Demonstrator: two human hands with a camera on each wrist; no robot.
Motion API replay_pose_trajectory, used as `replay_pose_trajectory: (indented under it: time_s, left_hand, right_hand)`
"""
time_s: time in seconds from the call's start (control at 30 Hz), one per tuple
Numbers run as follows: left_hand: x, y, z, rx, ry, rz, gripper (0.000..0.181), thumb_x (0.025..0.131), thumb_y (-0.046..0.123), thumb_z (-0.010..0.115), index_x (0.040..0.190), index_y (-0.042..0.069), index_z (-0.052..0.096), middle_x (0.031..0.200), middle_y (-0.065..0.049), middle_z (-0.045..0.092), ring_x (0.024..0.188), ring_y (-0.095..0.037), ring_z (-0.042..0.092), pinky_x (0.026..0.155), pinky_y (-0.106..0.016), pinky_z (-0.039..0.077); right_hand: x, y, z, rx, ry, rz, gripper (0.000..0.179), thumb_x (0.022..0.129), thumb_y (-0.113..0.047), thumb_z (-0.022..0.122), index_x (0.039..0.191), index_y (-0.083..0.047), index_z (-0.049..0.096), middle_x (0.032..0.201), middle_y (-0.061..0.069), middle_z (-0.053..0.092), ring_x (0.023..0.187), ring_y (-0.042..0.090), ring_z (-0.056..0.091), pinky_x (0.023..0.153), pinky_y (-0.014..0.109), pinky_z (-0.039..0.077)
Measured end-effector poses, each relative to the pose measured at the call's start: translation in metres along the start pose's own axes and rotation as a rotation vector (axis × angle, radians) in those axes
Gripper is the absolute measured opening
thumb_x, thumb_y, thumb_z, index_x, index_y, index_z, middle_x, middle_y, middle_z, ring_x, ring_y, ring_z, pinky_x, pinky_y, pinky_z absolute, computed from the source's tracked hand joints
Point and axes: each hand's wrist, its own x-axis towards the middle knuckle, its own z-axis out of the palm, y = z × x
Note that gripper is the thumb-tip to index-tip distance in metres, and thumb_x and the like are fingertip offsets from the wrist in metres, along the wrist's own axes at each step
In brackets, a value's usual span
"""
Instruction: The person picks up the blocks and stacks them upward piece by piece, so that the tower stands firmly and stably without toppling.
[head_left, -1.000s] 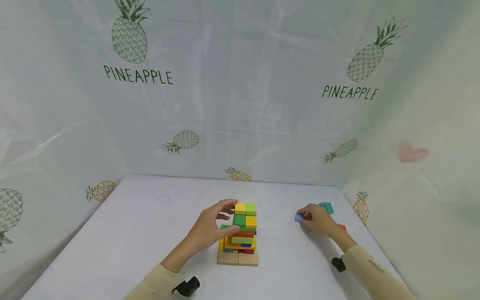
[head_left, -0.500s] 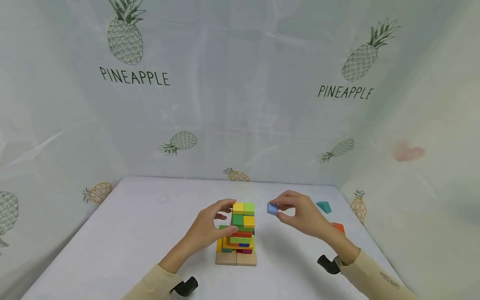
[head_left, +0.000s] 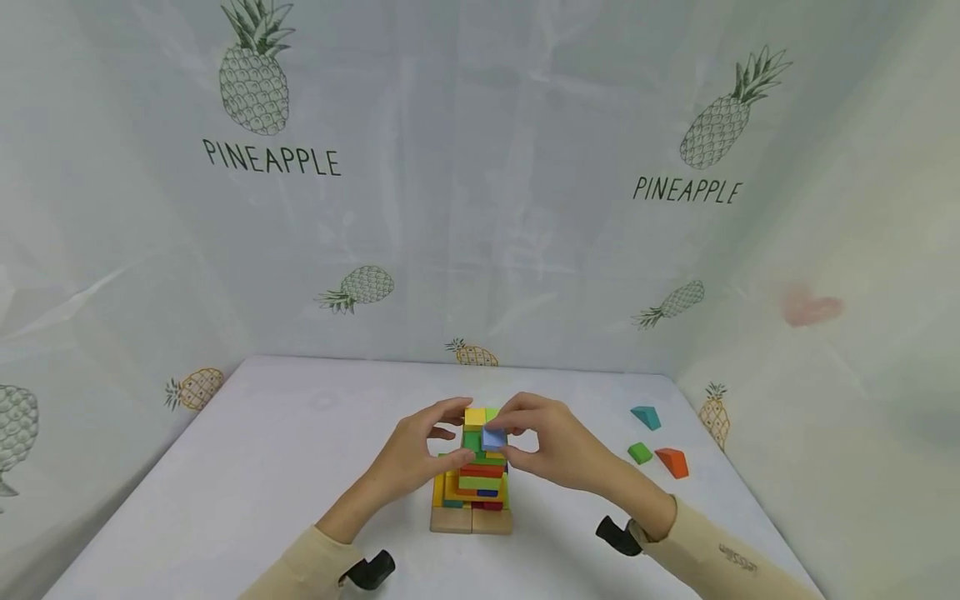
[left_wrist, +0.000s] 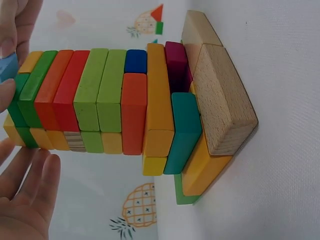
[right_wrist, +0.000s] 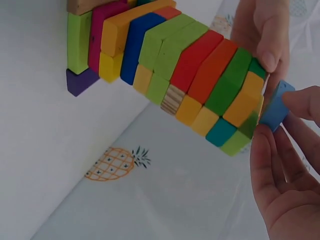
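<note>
A tower of coloured wooden blocks (head_left: 482,482) stands mid-table on two plain wood blocks (head_left: 452,521). My left hand (head_left: 411,452) is at the tower's upper left side, its fingers extended and its thumb near the front face. In the left wrist view those fingers (left_wrist: 42,175) lie along the upper blocks. My right hand (head_left: 562,446) pinches a light blue block (head_left: 492,439) between thumb and fingers. That block (right_wrist: 276,106) is tilted close to the tower's top end in the right wrist view; whether it touches cannot be told.
To the right on the white table (head_left: 315,433) lie a teal triangular block (head_left: 647,417), a small green block (head_left: 640,452) and an orange-red wedge block (head_left: 672,462). A pineapple-print sheet (head_left: 480,183) hangs behind and around the table.
My right hand has picked up the light blue block from the right side and carried it left to the tower's top. A green block on the right has come into view. My left hand stays put.
</note>
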Motion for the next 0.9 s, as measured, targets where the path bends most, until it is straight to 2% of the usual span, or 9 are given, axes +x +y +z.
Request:
replay_pose_trajectory:
  time_s: [0.27, 0.57, 0.73, 0.9]
  left_hand:
    - [0.0, -0.002, -0.001, -0.004, -0.013, 0.008, 0.07, 0.094, 0.037, 0.084, 0.155, 0.024, 0.053, 0.142, 0.008, 0.065, 0.127, -0.016, 0.063, 0.102, -0.032, 0.058]
    - [0.0, -0.002, -0.003, -0.004, -0.023, 0.019, 0.071, 0.092, 0.034, 0.085, 0.155, 0.023, 0.053, 0.142, 0.004, 0.066, 0.127, -0.028, 0.064, 0.102, -0.035, 0.058]
    - [0.0, -0.001, -0.004, -0.004, -0.027, 0.016, 0.073, 0.091, 0.033, 0.086, 0.155, 0.022, 0.053, 0.142, 0.003, 0.066, 0.127, -0.025, 0.064, 0.102, -0.039, 0.059]
    - [0.001, -0.002, -0.004, -0.006, -0.031, 0.016, 0.073, 0.091, 0.034, 0.085, 0.156, 0.021, 0.053, 0.142, 0.002, 0.066, 0.127, -0.022, 0.064, 0.102, -0.039, 0.059]
  right_hand:
    - [0.002, 0.001, 0.014, -0.025, 0.011, -0.029, 0.025, 0.09, -0.005, 0.084, 0.115, -0.008, 0.08, 0.112, 0.0, 0.068, 0.094, 0.014, 0.066, 0.081, 0.019, 0.06]
    - [-0.003, 0.007, 0.02, -0.064, 0.114, -0.098, 0.02, 0.088, -0.004, 0.086, 0.108, -0.007, 0.082, 0.107, 0.0, 0.069, 0.091, 0.016, 0.067, 0.078, 0.018, 0.06]
    - [-0.002, 0.01, 0.027, -0.073, 0.158, -0.132, 0.021, 0.087, -0.005, 0.088, 0.107, -0.007, 0.082, 0.106, 0.001, 0.07, 0.09, 0.015, 0.066, 0.076, 0.016, 0.059]
    - [-0.001, 0.011, 0.031, -0.075, 0.185, -0.154, 0.021, 0.087, -0.005, 0.088, 0.107, -0.007, 0.083, 0.107, 0.001, 0.071, 0.093, 0.013, 0.065, 0.075, 0.022, 0.062]
